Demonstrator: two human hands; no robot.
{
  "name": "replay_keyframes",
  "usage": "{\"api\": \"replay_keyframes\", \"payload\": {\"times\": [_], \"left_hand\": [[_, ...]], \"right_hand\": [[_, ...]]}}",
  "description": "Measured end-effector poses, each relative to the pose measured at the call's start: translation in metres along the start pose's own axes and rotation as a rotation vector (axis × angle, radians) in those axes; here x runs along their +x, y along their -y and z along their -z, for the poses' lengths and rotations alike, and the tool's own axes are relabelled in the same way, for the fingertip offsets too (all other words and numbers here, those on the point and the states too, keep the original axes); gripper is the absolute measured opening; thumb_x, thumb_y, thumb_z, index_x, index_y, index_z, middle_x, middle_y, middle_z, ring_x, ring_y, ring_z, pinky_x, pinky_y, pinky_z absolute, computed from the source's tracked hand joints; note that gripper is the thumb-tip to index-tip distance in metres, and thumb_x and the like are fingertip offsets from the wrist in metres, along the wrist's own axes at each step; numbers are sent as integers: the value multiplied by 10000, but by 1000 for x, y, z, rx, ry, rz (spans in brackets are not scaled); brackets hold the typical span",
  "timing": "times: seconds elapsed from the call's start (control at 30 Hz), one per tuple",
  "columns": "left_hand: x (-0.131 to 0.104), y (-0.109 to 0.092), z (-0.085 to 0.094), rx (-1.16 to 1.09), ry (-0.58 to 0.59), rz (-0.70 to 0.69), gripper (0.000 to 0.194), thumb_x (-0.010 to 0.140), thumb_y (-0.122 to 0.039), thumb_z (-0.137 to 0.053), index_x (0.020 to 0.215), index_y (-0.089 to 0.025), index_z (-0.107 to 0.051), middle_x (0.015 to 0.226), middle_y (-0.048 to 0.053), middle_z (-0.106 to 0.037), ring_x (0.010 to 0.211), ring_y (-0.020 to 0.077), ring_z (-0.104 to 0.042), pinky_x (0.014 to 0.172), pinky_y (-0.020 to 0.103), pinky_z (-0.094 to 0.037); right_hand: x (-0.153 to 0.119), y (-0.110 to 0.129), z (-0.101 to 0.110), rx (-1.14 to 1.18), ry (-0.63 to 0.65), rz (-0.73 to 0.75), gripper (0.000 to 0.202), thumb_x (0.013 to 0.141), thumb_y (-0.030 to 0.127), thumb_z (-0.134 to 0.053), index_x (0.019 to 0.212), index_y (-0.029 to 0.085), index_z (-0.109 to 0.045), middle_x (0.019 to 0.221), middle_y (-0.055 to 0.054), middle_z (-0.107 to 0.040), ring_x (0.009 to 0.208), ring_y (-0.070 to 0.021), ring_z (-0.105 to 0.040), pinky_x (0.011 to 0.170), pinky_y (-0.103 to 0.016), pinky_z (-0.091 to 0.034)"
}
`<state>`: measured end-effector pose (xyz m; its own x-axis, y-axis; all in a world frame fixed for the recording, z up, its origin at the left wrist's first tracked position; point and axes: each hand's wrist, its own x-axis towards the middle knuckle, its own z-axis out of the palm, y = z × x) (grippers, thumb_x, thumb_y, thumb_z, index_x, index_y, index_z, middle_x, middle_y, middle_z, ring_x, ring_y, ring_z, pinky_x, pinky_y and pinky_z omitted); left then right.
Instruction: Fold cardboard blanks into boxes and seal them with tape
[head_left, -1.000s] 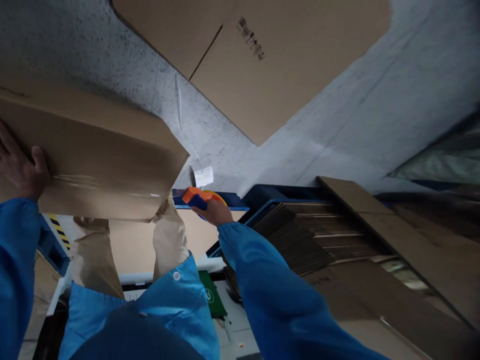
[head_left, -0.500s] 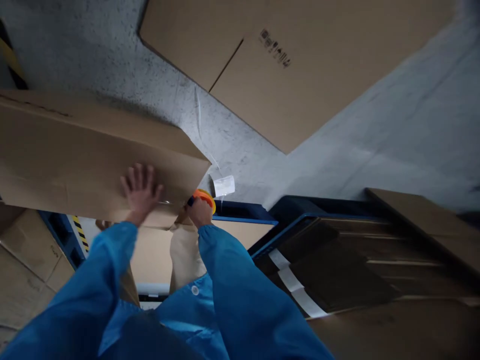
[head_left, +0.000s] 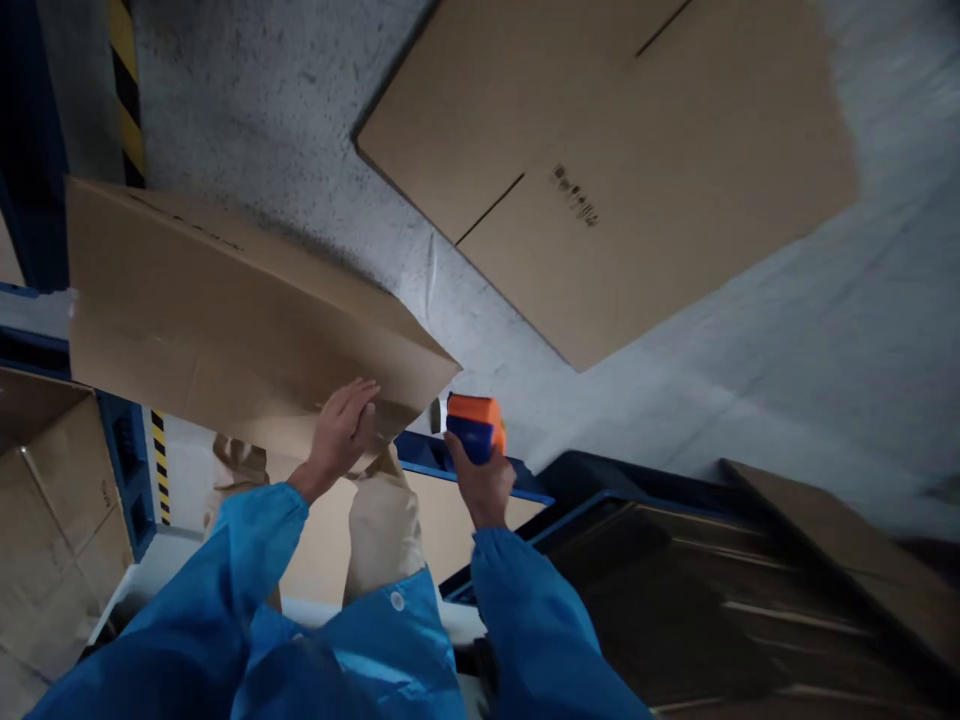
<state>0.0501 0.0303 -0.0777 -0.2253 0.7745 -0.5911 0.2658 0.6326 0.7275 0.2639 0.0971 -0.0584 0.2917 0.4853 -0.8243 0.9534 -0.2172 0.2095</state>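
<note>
A long brown cardboard box (head_left: 217,310) lies tilted in front of my legs. My left hand (head_left: 341,432) rests on its near side by the right end, fingers stretched and lying together on the cardboard. In my right hand (head_left: 484,485) is an orange and blue tape dispenser (head_left: 472,425), held just off the box's right corner. My fingers wrap round its blue part; the far side of the grip is hidden.
A large flat cardboard sheet (head_left: 570,280) lies on the concrete floor ahead. Blue pallets (head_left: 592,480) and stacked folded cardboard (head_left: 697,600) stand at the right. More boxes (head_left: 52,520) are at the left, near yellow-black floor tape (head_left: 127,90).
My right hand has moved right, away from the box edge, with the tape dispenser. My left hand has slid toward the box's right end, its fingers now closer together. The view has shifted.
</note>
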Motion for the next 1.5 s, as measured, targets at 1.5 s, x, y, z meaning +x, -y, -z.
{"api": "replay_keyframes", "payload": {"times": [1.5], "left_hand": [[-105,136,257,-1216,149,344,305,746,-442,-795,822,-147,-781,842,61,-749,788,169,-665,725,261,-521]], "right_hand": [[-253,289,-20,-296,547,353,423,695,614,-683,761,211,-577,626,12,-584,581,-165,-566,538,-277,-442]]}}
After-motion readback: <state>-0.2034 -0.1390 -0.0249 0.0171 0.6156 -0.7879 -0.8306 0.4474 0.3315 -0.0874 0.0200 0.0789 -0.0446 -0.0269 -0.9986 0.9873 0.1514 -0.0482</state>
